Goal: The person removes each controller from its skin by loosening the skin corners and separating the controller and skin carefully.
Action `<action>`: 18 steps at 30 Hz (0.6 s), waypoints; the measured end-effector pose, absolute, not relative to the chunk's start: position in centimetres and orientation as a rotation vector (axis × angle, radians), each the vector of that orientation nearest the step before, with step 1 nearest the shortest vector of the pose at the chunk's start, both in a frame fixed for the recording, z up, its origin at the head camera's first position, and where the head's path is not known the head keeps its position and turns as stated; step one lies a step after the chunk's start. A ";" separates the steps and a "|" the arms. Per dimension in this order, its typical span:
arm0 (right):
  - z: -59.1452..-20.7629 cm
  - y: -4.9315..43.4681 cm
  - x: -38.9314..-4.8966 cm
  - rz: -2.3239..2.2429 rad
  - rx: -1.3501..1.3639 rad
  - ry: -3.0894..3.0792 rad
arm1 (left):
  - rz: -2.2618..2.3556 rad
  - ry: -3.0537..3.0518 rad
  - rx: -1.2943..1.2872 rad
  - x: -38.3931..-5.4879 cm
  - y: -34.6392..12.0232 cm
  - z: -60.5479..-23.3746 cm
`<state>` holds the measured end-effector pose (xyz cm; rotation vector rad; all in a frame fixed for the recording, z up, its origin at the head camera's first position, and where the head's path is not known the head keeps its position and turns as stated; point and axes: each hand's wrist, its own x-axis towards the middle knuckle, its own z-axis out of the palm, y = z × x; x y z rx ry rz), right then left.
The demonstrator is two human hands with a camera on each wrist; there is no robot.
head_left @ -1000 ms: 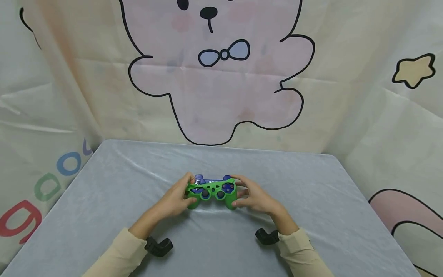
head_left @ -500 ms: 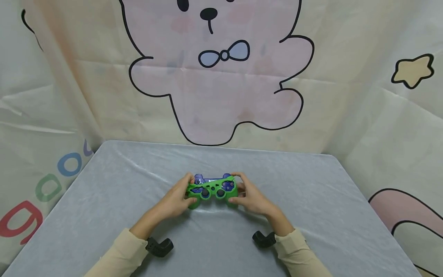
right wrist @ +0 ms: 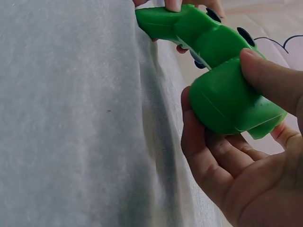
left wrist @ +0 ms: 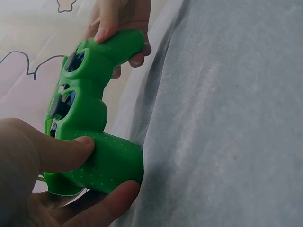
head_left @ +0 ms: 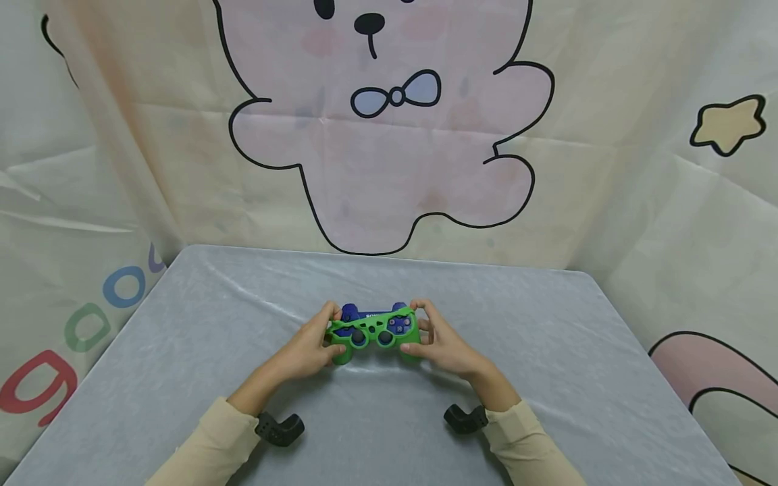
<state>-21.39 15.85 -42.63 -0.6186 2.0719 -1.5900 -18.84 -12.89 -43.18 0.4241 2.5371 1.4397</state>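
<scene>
A blue game controller sits partly inside a green rubbery cover, just above the table in the middle of the head view. The cover's top strip lies across the controller's face, and blue shoulder parts show behind it. My left hand grips the left handle, its thumb on the dotted green surface in the left wrist view. On the other side my right hand holds the right handle, thumb on top and fingers curled beneath. Its index finger touches the cover's upper right corner. The controller's underside is mostly hidden.
A grey cloth covers the table, with wrinkles near the controller. Behind hangs a curtain with a cartoon bear. Black wrist devices sit at both sleeve cuffs.
My right hand has shifted slightly left, its thumb moving further onto the right handle. The cover's upper right edge has risen slightly under its fingertip. My left hand keeps nearly the same grip.
</scene>
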 end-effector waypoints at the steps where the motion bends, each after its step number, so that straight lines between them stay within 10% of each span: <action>1: -42.6 15.9 -21.4 -1.597 -0.621 2.055 | 1.443 2.534 0.431 -18.8 -12.9 -43.2; 18: -42.7 15.8 -21.4 -1.585 -0.528 2.082 | 1.406 2.569 0.460 -18.8 -12.8 -42.8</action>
